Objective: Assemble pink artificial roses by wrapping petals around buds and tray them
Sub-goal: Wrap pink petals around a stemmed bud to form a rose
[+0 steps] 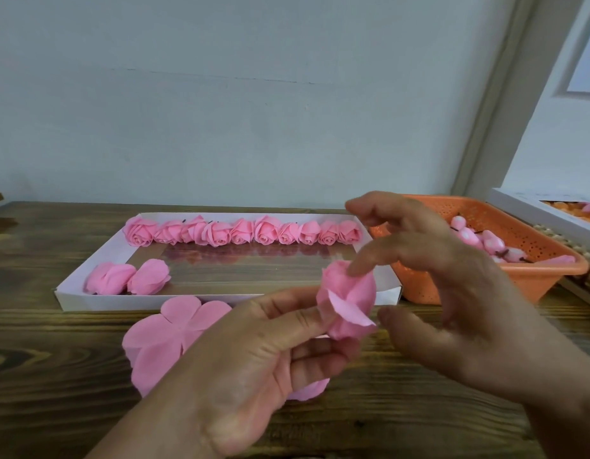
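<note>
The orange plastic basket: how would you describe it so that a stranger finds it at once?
On the brown wooden table, look right of the shallow white cardboard tray holding pink paper roses. The orange perforated plastic basket stands there, partly behind the right hand. It alone is orange, holding pale pink buds.

Tray (75, 294) on the worktop (55, 376) against the wall (220, 94), row of finished roses (244, 230) along its far side, two roses (129, 277) at its near left corner, petal sheets (161, 339) before it, basket (532, 270) of buds (475, 240) to its right.
</note>
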`<action>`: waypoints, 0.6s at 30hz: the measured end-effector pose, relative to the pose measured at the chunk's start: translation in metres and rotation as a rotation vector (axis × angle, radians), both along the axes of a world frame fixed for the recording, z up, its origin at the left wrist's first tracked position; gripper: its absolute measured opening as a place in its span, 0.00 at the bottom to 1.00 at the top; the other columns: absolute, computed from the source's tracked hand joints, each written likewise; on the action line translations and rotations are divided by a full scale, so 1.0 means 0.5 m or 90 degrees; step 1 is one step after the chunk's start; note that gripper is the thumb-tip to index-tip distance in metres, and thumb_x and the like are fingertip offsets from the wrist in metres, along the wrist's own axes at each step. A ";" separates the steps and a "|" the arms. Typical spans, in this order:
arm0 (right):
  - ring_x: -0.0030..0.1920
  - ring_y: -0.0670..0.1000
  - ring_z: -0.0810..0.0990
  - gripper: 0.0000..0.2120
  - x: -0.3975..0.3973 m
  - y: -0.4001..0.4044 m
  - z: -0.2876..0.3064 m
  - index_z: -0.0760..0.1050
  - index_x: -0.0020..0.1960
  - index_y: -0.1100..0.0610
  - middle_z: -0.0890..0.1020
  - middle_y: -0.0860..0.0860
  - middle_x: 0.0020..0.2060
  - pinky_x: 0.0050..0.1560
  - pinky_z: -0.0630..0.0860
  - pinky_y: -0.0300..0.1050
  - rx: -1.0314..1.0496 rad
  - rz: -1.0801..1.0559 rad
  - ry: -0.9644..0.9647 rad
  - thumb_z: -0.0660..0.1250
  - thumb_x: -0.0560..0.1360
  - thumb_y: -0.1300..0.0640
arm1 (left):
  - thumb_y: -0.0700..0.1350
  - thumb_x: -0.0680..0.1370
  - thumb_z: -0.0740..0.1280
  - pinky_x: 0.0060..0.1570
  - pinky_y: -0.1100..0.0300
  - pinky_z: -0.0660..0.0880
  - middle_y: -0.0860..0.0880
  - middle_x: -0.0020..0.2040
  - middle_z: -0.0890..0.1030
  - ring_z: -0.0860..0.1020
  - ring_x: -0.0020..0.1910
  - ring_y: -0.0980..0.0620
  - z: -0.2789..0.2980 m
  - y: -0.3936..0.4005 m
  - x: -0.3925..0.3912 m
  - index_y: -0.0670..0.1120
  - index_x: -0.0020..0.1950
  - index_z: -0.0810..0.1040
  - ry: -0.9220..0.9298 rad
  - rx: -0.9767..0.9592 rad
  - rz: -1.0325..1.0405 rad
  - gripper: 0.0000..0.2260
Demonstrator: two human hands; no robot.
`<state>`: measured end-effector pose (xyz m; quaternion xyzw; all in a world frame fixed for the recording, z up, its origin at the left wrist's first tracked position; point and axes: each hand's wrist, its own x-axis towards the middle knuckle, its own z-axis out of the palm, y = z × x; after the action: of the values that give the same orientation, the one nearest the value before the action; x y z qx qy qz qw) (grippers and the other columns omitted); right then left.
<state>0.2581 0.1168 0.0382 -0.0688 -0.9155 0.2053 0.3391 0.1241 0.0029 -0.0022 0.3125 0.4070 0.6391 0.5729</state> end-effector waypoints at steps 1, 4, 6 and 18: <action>0.65 0.46 0.70 0.18 0.011 -0.001 -0.004 0.77 0.46 0.50 0.71 0.48 0.63 0.64 0.65 0.37 0.045 0.006 -0.020 0.66 0.59 0.65 | 0.42 0.60 0.73 0.30 0.63 0.78 0.42 0.37 0.84 0.82 0.32 0.50 -0.001 0.000 0.000 0.41 0.41 0.86 0.007 -0.003 -0.001 0.12; 0.69 0.44 0.65 0.12 0.029 -0.005 0.000 0.73 0.45 0.45 0.67 0.44 0.67 0.64 0.62 0.34 0.083 0.037 -0.097 0.66 0.63 0.57 | 0.42 0.60 0.73 0.30 0.63 0.78 0.42 0.38 0.84 0.83 0.33 0.50 -0.001 0.000 0.000 0.42 0.42 0.86 0.026 -0.007 -0.007 0.12; 0.68 0.43 0.66 0.11 0.026 -0.004 0.006 0.73 0.45 0.44 0.67 0.43 0.67 0.64 0.64 0.36 0.093 0.031 -0.124 0.67 0.64 0.53 | 0.42 0.60 0.73 0.30 0.63 0.78 0.42 0.37 0.84 0.83 0.33 0.51 0.001 0.001 0.000 0.43 0.41 0.86 0.029 -0.003 -0.013 0.11; 0.58 0.45 0.77 0.08 0.014 -0.004 0.003 0.79 0.34 0.56 0.74 0.43 0.61 0.53 0.72 0.38 -0.082 0.065 -0.115 0.71 0.67 0.52 | 0.41 0.59 0.72 0.28 0.64 0.78 0.42 0.35 0.83 0.82 0.30 0.50 0.002 0.002 -0.001 0.40 0.39 0.86 -0.019 -0.010 -0.006 0.11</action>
<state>0.2650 0.1149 0.0398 -0.0619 -0.9296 0.2735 0.2393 0.1235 0.0038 -0.0013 0.3005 0.4019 0.6376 0.5845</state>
